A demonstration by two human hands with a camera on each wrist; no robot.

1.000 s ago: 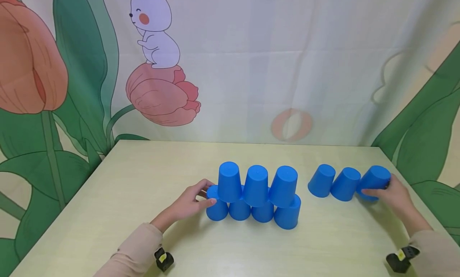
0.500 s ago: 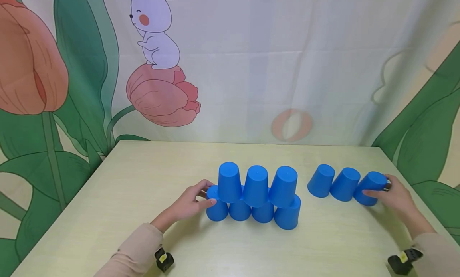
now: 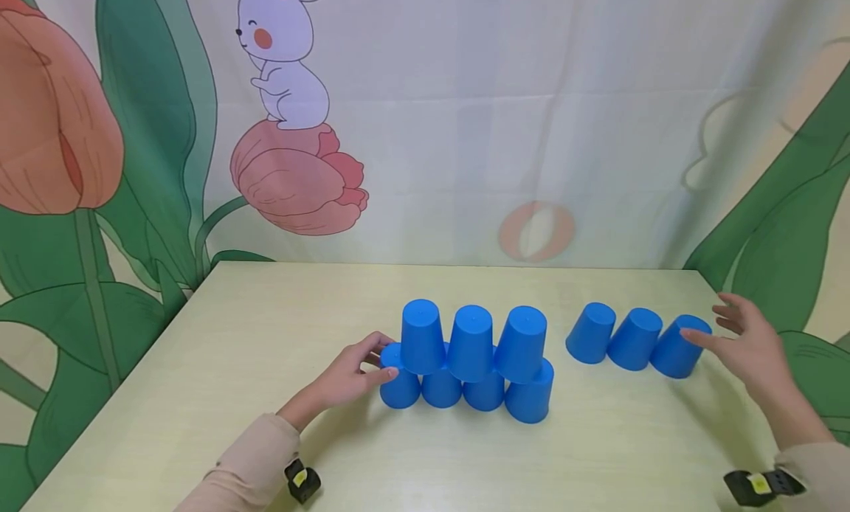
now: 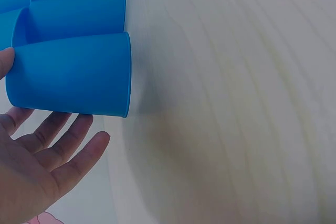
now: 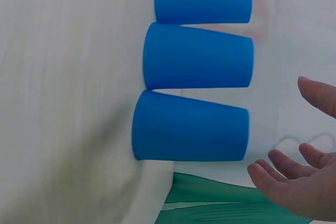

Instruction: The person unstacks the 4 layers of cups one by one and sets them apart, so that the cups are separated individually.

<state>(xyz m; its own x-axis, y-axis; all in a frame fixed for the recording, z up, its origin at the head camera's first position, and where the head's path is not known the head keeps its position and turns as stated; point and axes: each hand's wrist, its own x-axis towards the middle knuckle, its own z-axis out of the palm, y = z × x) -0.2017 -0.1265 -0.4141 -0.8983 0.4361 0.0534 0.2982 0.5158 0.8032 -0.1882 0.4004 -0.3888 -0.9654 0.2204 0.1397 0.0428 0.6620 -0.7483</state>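
Note:
Several blue cups stand upside down in two tiers in the head view. Three upper cups (image 3: pixel 472 344) rest on a lower row. My left hand (image 3: pixel 348 373) is at the leftmost lower cup (image 3: pixel 401 386), thumb on its near side and fingers around its left side. In the left wrist view, fingertips (image 4: pixel 83 123) lie along the wall of that cup (image 4: pixel 73 74). At the right, three more upturned cups stand side by side. My right hand (image 3: pixel 750 342) is spread beside the rightmost one (image 3: pixel 679 350); the right wrist view shows a gap between the fingers and that cup (image 5: pixel 191 129).
The pale wooden table (image 3: pixel 299 305) carries both groups of cups. A printed curtain (image 3: pixel 425 128) hangs behind its far edge. Each wrist wears a small black camera, such as the left one (image 3: pixel 302 481).
My right hand has lowered the rightmost cup to the table beside the other two, let go, and drawn back up and right. The left hand has stayed at its cup.

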